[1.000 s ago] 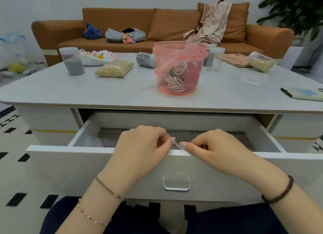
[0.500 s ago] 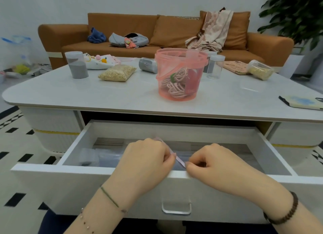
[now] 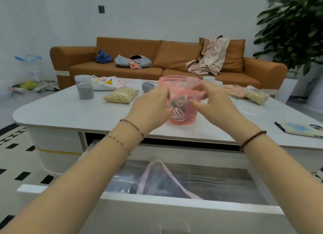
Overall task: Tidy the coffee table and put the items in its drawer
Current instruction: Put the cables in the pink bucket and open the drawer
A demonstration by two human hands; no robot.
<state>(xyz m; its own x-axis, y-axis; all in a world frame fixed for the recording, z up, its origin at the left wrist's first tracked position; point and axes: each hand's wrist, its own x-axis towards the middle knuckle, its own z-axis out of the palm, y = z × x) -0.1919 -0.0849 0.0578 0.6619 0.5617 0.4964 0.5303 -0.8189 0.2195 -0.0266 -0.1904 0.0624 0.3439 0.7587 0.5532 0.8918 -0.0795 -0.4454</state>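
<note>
Two hands were set either side of the pink tub (image 3: 181,119) on the desk (image 3: 70,109): the left hand (image 3: 150,108) cupped at its left wall, the right hand (image 3: 214,101) at its right rim, presumably for a level lift. Whether either grip was closed on it could not be told through blur. Below the tub the drawer (image 3: 174,204) was found open; behind it a sofa (image 3: 174,62) was seen.

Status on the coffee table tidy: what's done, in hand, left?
Done: the drawer is open with a clear bag lying inside. In hand: left hand and right hand flank the pink tub; blur hides whether they grip it. Left: grey jar, grain bag, tipped jar and others on the table.
</note>
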